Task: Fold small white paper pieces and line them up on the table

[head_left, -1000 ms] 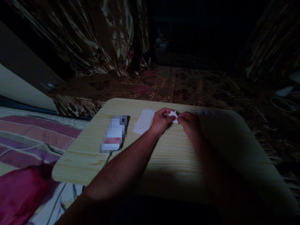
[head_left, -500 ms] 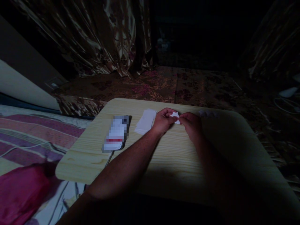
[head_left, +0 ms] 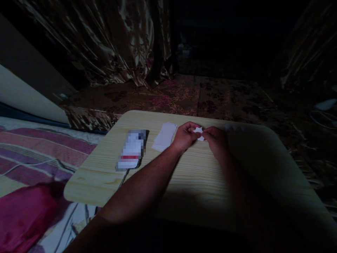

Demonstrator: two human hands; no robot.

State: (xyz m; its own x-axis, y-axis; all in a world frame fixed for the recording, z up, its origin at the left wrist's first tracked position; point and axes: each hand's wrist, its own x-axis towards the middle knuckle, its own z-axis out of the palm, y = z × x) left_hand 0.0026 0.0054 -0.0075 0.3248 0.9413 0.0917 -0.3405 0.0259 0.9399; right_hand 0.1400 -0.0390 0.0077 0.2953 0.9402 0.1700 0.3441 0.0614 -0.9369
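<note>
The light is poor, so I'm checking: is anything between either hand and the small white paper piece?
Nothing visible is: the left hand and the right hand both pinch the white paper piece. The white sheets lie left of the left hand, not between.

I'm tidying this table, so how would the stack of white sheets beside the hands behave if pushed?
The white sheets would probably slide apart, since their edges are already offset. They should be light and fairly bendy, as the pile looks thin. Lying flat on the wooden table, they seem unlikely to tip.
</note>
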